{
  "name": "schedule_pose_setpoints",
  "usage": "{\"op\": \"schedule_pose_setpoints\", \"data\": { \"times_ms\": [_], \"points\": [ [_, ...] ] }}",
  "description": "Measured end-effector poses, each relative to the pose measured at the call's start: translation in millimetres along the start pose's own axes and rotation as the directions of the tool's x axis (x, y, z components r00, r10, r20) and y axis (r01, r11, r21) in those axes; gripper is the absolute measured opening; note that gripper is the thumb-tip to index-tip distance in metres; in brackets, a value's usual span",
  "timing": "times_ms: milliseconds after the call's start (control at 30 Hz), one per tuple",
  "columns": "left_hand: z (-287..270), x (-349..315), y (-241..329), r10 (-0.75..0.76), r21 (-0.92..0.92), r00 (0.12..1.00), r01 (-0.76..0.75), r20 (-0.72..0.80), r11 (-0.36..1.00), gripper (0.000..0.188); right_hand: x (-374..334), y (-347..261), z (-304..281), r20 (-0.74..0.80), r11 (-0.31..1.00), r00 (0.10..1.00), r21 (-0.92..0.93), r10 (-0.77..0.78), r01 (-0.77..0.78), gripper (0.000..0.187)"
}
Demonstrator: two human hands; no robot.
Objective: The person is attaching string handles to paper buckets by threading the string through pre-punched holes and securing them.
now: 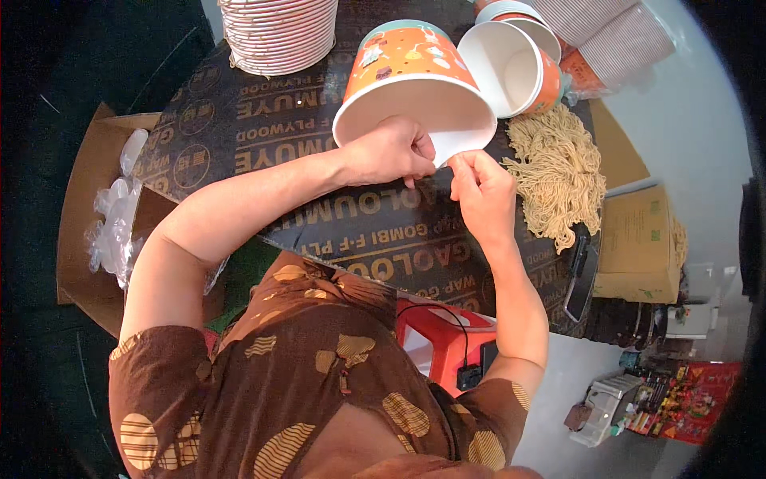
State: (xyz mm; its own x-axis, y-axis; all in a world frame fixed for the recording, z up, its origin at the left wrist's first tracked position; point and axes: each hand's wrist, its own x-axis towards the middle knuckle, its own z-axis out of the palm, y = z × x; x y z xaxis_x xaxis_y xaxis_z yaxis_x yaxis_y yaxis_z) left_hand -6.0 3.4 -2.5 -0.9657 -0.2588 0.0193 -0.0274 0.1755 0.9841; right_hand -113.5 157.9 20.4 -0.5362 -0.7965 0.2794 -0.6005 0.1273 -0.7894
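A big orange paper bucket (pixel 408 56) with a pale green band and small cartoon figures lies tipped on the table, its white mouth facing me. My left hand (pixel 391 150) is closed in a pinch at the near rim, fingertips partly inside the mouth. Just right of it, my right hand (pixel 484 190) pinches the same rim with thumb and forefinger. Between the two hands the white rim looks drawn to a point. Whether a thin cord is also in the fingers, I cannot make out. Cream yarn (pixel 556 172) lies heaped beside my right hand.
A tall stack of white-rimmed buckets (pixel 279 32) stands far left on the dark plywood table (pixel 263 152). More orange buckets (pixel 511 68) lie at the far right. A phone (pixel 580 275) rests at the right edge. Cardboard boxes (pixel 80 207) flank the table; a red stool (pixel 447 343) is below.
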Motion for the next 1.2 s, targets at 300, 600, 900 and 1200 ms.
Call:
{"op": "schedule_pose_setpoints", "data": {
  "times_ms": [300, 600, 900, 1200],
  "points": [
    [2.2, 1.6, -3.0, -0.034, -0.027, 0.997, 0.032, -0.073, 0.999, 0.006, -9.2, -19.7, -7.7, 0.397, 0.8, 0.713, 0.102, -0.578, 0.592, 0.008],
    [-4.8, 2.6, -4.1, -0.004, -0.112, 1.0, 0.005, 0.011, 0.994, 0.004, -8.1, -3.3, 6.3, 0.068, 0.979, 0.979, -0.065, -0.191, 0.195, 0.011],
    [-4.2, -1.4, -5.3, 0.055, -0.143, 0.998, -0.051, 0.023, 0.988, 0.002, 2.1, 9.2, 18.8, 0.089, 0.983, 0.984, -0.085, -0.153, 0.161, 0.011],
    [-6.6, 4.1, -2.5, 0.038, -0.186, 0.998, -0.027, 0.056, 0.982, 0.003, 8.7, 21.6, 21.9, 0.057, 0.958, 0.975, -0.181, -0.215, 0.222, 0.006]
  ]
}}
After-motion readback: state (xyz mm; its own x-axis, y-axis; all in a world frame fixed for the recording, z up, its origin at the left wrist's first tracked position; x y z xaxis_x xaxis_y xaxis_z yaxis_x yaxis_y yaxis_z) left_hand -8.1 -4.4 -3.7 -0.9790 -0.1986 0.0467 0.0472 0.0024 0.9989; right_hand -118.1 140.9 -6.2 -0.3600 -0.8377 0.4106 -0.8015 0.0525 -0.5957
